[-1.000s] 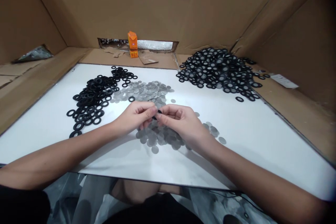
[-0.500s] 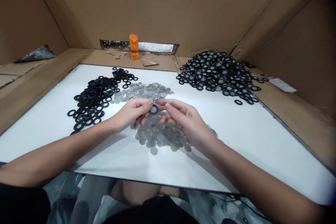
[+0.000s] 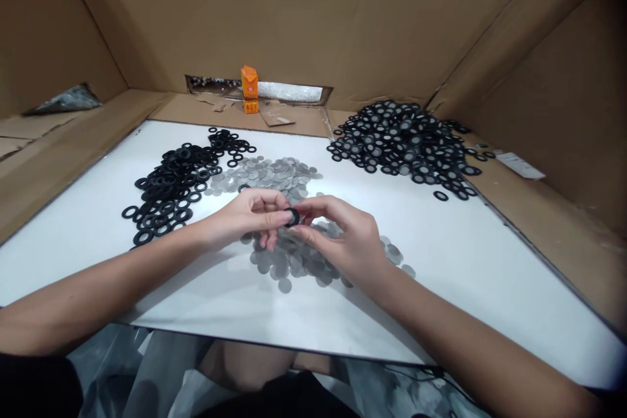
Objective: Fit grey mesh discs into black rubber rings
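Observation:
My left hand (image 3: 255, 214) pinches a black ring (image 3: 293, 217) between thumb and fingers, above the middle of the white table. From the other side, the thumb and fingers of my right hand (image 3: 350, 235) close on the same ring. Whether a disc sits between those right fingertips is too small to tell. Below and around both hands lie thin grey mesh discs (image 3: 285, 268), partly covered by the hands. More grey discs (image 3: 274, 173) spread just beyond. On the left is a heap of black rings (image 3: 171, 186) with open centres.
Black rings with grey centres (image 3: 406, 144) form a large heap at the back right, some spilling onto the cardboard edge. An orange carton (image 3: 249, 85) stands at the back by a slot in the cardboard wall (image 3: 294, 19). A white paper slip (image 3: 520, 165) lies at the right.
My right hand has closed in from beside the ring, its thumb and fingers now at the ring's edge. The ring has tilted and shifted slightly nearer to me.

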`<state>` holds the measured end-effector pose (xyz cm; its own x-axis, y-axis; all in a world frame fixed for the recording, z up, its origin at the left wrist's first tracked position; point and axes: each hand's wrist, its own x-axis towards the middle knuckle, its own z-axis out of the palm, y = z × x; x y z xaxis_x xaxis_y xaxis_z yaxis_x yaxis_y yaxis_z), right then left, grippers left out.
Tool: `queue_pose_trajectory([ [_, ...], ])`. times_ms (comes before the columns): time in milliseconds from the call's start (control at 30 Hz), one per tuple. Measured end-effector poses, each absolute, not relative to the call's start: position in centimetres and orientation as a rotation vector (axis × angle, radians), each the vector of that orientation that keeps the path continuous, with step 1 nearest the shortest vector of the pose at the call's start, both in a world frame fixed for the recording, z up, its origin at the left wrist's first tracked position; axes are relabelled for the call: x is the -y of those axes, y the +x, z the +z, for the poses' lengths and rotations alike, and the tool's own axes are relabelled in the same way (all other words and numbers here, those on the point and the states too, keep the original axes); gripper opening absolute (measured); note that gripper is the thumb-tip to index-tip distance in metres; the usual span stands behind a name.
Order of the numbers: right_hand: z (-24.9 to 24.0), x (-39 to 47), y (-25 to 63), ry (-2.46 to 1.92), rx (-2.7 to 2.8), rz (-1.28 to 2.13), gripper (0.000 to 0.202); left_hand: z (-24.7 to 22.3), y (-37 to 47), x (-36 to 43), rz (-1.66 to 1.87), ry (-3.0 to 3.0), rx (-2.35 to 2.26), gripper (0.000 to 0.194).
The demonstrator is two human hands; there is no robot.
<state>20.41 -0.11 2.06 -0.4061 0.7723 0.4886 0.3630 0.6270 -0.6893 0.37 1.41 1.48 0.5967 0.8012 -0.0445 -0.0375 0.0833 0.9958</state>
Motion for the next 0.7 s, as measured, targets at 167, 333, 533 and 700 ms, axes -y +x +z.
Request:
queue_pose_trajectory([
  [167, 2.1, 0.0, 20.6, -0.787, 2.143, 0.542, 0.021, 1.9, 0.4, -1.4, 0.647, 1.274, -0.751, 0.027],
  [333, 2.0, -0.1, 20.6, -0.718, 2.15, 0.474, 0.017, 1.9, 0.8, -1.3, 0.677, 1.165, -0.787, 0.027],
  [533, 1.3, -0.3, 20.8, -0.641, 2.113, 0.406, 0.018, 1.9, 1.7, -0.6, 0.745, 1.045, -0.787, 0.031],
  [700, 1.0, -0.2, 20.8, -0.621, 2.124, 0.254, 0.016, 1.7, 2.0, -0.3, 0.712, 1.037, -0.766, 0.035],
])
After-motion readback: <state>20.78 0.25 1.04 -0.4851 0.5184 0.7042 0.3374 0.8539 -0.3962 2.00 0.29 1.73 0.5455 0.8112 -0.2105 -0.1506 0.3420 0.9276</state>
